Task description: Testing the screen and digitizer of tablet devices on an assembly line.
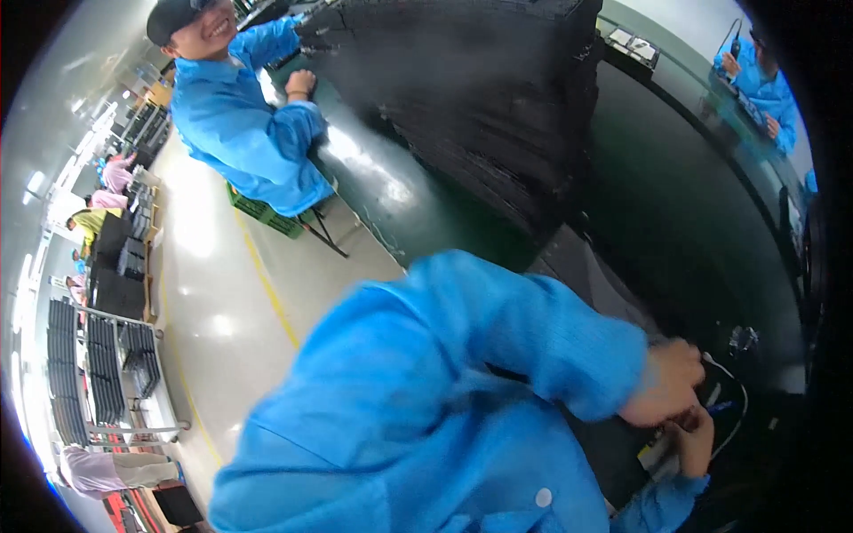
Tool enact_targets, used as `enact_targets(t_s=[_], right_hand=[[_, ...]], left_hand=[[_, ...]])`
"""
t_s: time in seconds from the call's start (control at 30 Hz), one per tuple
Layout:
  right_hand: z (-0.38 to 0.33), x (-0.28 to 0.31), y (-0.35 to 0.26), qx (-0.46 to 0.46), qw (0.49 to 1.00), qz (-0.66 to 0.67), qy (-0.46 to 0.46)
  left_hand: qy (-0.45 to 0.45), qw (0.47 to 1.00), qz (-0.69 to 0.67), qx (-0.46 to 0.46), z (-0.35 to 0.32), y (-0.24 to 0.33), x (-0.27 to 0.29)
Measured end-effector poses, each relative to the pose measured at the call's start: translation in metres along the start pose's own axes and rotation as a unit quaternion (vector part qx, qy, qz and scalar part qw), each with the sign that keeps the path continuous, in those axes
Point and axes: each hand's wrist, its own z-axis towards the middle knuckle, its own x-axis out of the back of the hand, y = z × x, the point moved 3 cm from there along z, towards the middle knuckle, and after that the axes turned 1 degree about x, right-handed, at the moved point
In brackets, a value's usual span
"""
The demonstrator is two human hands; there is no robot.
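My left hand (662,382), in a blue sleeve, reaches across to the right side of the view and is slightly blurred. Its fingers are bent and closed, meeting those of my right hand (697,441), which is pinched just below. Whatever lies between the two hands is too small and covered to make out. A white cable (744,404) curves around the right side of both hands. Close by is a small blue piece (724,407), its kind unclear. A pale object with a yellow part (653,453) shows partly beside my right hand.
A dark green worktable (693,169) carries a large stack wrapped in black sheeting (480,98). A small clear crumpled item (743,339) lies near my hands. One co-worker in blue (240,124) sits across to the left, another (764,89) at far right. Racks (102,373) stand left.
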Motion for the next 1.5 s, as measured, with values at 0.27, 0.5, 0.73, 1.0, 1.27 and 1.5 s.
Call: enact_targets(t_s=[0.27, 0.5, 0.73, 1.0, 1.27, 1.5], right_hand=[[-0.040, -0.007, -0.008, -0.035, 0.978, -0.147, 0.147], [-0.055, -0.023, -0.043, 0.051, 0.958, -0.177, 0.219], [-0.079, -0.016, -0.085, 0.122, 0.945, -0.059, 0.299], [-0.032, -0.044, -0.091, 0.133, 0.973, -0.031, 0.185], [-0.029, -0.045, -0.088, 0.095, 0.969, -0.048, 0.225], [-0.026, -0.043, -0.074, 0.087, 0.961, -0.093, 0.246]], left_hand=[[0.158, 0.948, 0.135, 0.243, -0.158, -0.046, 0.069], [0.225, 0.914, 0.064, 0.332, -0.193, -0.040, 0.060], [0.205, 0.927, 0.017, 0.314, -0.179, -0.058, 0.068], [0.251, 0.905, -0.168, 0.299, -0.171, -0.067, 0.052], [0.201, 0.927, -0.065, 0.310, -0.153, -0.046, 0.044], [0.178, 0.930, -0.069, 0.313, -0.143, -0.044, 0.043]])
